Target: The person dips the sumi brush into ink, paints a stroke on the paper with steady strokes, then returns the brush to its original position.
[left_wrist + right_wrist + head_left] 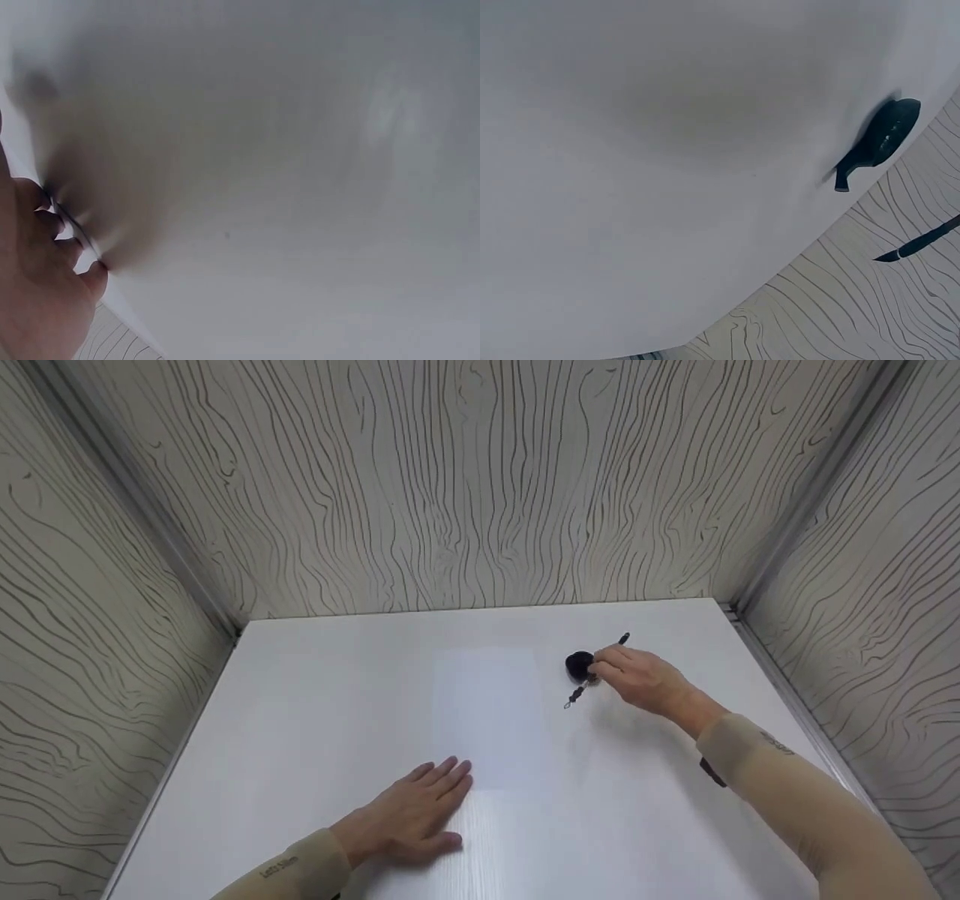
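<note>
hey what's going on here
A person's right hand holds a slim brush near a small dark dish, the brush's dark tip apart from it. The left hand rests on the white table, fingertips by the near left corner of a pale sheet.

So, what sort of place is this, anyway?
Probably a small work booth, perhaps for brushwork: wood-grain-patterned panels stand on three sides of a white table, and the right hand holds a dark brush.

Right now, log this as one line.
left hand: rests at near-left corner of white paper | right hand: holds pointed brush | black dish: on tabletop
</note>
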`<action>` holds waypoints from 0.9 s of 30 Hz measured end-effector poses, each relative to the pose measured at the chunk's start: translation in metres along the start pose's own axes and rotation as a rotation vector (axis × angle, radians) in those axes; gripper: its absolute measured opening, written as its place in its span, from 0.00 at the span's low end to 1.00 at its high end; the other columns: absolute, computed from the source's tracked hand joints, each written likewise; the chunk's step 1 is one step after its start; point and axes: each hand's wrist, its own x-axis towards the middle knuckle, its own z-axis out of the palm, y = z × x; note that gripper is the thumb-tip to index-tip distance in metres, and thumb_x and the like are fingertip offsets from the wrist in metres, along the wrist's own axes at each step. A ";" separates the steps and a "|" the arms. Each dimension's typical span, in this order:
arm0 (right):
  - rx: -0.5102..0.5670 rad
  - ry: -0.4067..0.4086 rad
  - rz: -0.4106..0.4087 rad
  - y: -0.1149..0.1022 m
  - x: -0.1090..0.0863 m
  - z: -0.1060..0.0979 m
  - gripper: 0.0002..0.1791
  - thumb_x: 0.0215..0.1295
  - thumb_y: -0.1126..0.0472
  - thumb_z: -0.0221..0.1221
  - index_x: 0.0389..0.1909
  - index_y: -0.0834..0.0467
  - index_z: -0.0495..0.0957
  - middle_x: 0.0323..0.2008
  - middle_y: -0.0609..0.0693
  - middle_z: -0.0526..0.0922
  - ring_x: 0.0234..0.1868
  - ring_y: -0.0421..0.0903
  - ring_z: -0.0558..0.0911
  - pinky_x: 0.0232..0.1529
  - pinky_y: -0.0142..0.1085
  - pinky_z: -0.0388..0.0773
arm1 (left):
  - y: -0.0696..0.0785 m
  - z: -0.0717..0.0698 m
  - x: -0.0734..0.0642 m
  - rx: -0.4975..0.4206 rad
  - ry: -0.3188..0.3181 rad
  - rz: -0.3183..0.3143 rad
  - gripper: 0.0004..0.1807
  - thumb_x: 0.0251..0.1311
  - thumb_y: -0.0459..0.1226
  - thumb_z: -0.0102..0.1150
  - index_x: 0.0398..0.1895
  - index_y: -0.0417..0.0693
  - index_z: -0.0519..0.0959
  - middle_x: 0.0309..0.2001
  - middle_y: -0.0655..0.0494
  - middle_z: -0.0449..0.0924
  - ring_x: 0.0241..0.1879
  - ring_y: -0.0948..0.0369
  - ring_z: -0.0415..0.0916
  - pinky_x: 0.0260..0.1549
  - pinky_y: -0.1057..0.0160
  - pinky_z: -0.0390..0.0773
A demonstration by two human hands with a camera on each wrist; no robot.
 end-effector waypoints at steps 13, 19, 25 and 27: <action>0.204 0.349 0.574 0.007 0.030 0.003 0.12 0.72 0.78 0.67 0.50 0.67 0.77 0.44 0.60 0.86 0.44 0.56 0.92 0.51 0.30 0.90 | 0.000 -0.001 0.000 0.002 0.001 -0.004 0.49 0.83 0.69 0.32 0.94 0.49 0.50 0.95 0.51 0.44 0.95 0.49 0.46 0.91 0.42 0.57; 0.358 0.546 0.868 0.010 0.037 0.012 0.07 0.80 0.72 0.63 0.52 0.71 0.77 0.46 0.67 0.87 0.47 0.47 0.90 0.50 0.11 0.79 | 0.001 0.000 0.001 0.025 0.011 0.007 0.49 0.83 0.68 0.33 0.94 0.48 0.52 0.95 0.49 0.47 0.94 0.48 0.48 0.90 0.42 0.59; 0.500 0.594 1.061 0.007 0.038 0.024 0.10 0.84 0.70 0.59 0.55 0.74 0.76 0.47 0.65 0.87 0.47 0.25 0.83 0.46 0.16 0.84 | 0.001 0.002 0.001 0.008 0.011 0.004 0.49 0.83 0.69 0.33 0.94 0.48 0.51 0.95 0.50 0.46 0.94 0.49 0.47 0.90 0.42 0.58; 0.537 0.600 1.120 0.007 0.038 0.027 0.10 0.85 0.69 0.59 0.55 0.74 0.75 0.47 0.65 0.86 0.46 0.27 0.84 0.47 0.18 0.86 | 0.000 0.003 0.001 -0.001 0.011 0.004 0.50 0.82 0.69 0.33 0.94 0.48 0.51 0.95 0.50 0.45 0.94 0.48 0.46 0.90 0.41 0.58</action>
